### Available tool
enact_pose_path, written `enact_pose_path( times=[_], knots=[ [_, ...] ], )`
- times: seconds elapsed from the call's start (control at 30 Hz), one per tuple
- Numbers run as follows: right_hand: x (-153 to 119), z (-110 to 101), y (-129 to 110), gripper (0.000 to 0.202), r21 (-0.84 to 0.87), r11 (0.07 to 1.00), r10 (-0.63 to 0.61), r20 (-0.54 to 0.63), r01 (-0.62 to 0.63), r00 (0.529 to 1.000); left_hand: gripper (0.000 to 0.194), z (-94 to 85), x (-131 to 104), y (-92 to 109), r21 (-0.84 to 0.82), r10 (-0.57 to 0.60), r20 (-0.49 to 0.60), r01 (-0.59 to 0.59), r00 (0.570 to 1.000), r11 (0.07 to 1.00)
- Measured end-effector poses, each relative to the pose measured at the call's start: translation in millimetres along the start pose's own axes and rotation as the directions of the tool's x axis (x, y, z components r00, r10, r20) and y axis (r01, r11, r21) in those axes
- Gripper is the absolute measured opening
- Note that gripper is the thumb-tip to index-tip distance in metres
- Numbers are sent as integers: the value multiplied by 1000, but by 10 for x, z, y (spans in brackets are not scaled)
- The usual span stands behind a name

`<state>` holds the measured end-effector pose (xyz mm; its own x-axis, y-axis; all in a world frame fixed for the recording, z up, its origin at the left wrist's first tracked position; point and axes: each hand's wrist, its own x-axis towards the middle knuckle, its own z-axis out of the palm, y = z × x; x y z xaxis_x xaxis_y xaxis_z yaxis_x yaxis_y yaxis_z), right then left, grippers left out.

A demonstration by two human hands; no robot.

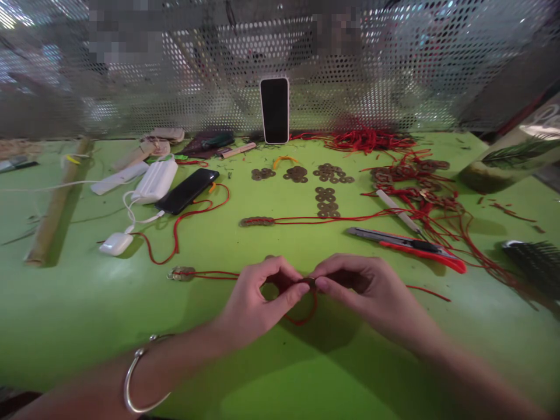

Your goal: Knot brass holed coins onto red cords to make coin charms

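Note:
My left hand (266,297) and my right hand (363,289) meet at the front middle of the green table. Between their thumbs and forefingers they pinch a small dark bronze coin (310,282). A red cord (306,319) loops down below it; whether it passes through the coin's hole is hidden by my fingers. More red cord (219,274) runs left from behind my left hand to a short row of coins (181,273). Farther back, a finished-looking row of overlapping coins (257,221) lies on a doubled red cord. Loose coins (328,203) are set out in small groups behind.
A red utility knife (411,248) lies at right, blade out, near a white pen-like stick (398,211) and tangled corded coins (406,175). A black brush (534,265) is at far right. A phone (275,111) leans upright against the perforated metal screen; another phone (187,191) and chargers lie left.

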<state>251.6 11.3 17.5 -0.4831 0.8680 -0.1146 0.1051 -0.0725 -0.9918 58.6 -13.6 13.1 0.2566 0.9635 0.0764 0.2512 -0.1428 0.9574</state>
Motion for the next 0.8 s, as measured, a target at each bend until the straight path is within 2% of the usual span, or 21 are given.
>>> enact_pose_path(
  times=[0.2, 0.33, 0.57, 0.73, 0.8],
  knots=[
    [-10, 6, 8, 14, -23, 999, -22, -7, 22, 1000, 10, 1, -4, -8, -76, -13, 28, 15, 1000, 997],
    [-20, 13, 2, 10, 24, 1000, -7, 12, 7, 1000, 12, 11, -22, -43, -188, -44, 52, 53, 998, 981],
    [1, -41, -3, 13, 149, 989, -15, 86, 2, 996, 22, -2, -5, -58, -450, -122, 115, 161, 986, 878],
    [0, -69, 28, 12, 2, 997, -82, -54, 82, 995, 24, -17, 23, -50, -520, -176, 121, 213, 977, 827],
    [0, -43, 33, 13, -61, 989, -140, -47, 137, 989, 24, -13, 17, -53, -528, -190, 137, 234, 972, 816]
  ],
)
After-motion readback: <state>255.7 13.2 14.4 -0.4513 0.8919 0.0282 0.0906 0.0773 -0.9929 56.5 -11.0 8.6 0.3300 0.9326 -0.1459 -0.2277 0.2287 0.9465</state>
